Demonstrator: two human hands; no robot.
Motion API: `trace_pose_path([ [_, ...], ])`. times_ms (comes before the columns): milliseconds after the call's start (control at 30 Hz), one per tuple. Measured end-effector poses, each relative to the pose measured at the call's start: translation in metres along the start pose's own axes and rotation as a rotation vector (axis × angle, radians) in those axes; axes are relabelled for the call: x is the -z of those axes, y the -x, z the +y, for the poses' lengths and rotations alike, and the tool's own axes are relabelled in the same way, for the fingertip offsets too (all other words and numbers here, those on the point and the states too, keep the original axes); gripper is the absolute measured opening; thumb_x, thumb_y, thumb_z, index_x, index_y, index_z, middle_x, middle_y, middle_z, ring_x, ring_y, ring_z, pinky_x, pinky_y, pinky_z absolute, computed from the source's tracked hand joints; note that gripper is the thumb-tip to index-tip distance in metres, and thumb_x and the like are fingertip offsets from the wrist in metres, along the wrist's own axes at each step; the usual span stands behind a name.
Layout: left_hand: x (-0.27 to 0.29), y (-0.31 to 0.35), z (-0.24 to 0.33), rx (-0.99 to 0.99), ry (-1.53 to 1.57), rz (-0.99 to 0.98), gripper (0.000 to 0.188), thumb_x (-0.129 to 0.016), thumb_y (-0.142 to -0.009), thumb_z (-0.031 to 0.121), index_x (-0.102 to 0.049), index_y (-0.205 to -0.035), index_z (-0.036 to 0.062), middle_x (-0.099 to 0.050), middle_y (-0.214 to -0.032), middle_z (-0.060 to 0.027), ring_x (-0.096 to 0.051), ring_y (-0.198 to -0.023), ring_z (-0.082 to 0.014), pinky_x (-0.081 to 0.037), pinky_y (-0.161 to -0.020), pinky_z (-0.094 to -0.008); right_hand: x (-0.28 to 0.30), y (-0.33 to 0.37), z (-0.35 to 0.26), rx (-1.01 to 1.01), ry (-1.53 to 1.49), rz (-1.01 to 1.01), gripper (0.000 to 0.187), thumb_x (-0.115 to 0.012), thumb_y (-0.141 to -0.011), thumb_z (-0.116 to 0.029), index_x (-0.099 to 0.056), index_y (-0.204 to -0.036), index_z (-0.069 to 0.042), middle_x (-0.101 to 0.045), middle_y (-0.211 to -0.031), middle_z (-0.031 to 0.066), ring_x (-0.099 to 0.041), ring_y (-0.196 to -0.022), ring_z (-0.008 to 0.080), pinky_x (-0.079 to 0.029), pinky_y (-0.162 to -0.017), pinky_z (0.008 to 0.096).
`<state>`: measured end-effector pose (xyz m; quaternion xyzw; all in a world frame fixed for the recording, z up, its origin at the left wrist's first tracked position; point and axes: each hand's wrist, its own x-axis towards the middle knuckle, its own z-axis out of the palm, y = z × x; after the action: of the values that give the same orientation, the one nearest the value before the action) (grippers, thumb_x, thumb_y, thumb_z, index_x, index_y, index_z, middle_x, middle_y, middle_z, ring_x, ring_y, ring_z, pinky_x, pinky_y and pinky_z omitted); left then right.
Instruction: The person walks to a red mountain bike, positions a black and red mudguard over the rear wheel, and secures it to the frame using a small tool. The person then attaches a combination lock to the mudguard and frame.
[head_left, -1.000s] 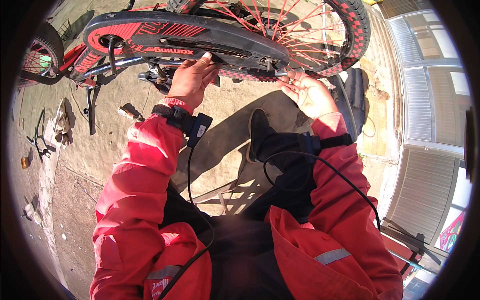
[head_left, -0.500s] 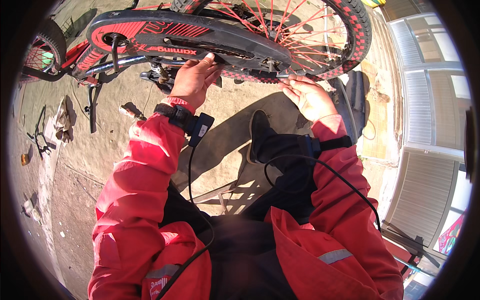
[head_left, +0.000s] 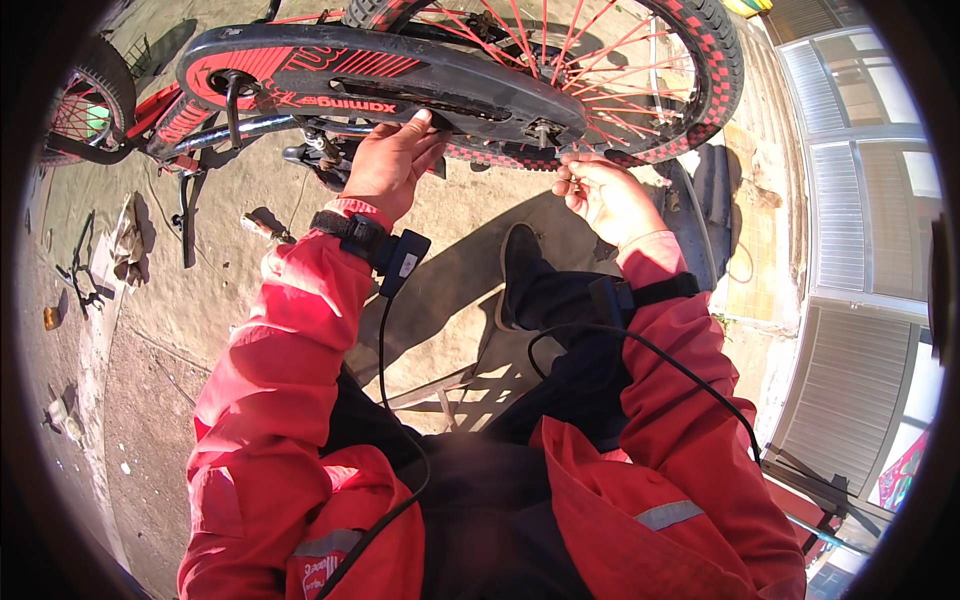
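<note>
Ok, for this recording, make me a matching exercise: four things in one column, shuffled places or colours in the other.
1. Left hand
2. Chain guard
3. Right hand
4. Wheel spokes

A. Black with red graphics
B. Just below the guard's right-hand end in the picture
C. Plain red
D. Thumb against the guard's lower edge

Pairs: 1-D, 2-A, 3-B, 4-C

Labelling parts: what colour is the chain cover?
Chain cover: black with red graphics, best in the head view.
</note>
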<state>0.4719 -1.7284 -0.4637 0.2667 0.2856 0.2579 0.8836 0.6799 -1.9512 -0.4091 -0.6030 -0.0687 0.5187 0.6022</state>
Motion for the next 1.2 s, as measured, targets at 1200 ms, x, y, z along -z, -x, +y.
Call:
trace_pose_path([
  [1200, -0.029, 0.111, 0.023, -0.839, -1.354, -0.232, 0.022, -0.075, -0.082, 0.009, -0.073, -0.104, 0.0084, -0.064, -0.093, -0.0111, -0.068, -0.081, -0.0313, -0.055, -0.068, -0.0385, -0.113, 0.030, 0.016, -0.097, -0.276, -0.387, 0.069, -0.039, -0.103, -0.062, -0.056, -0.125, 0.001, -0.063, -0.118, 0.0181, -0.062, -0.111, 0.0294, -0.049, -0.100, 0.0439],
])
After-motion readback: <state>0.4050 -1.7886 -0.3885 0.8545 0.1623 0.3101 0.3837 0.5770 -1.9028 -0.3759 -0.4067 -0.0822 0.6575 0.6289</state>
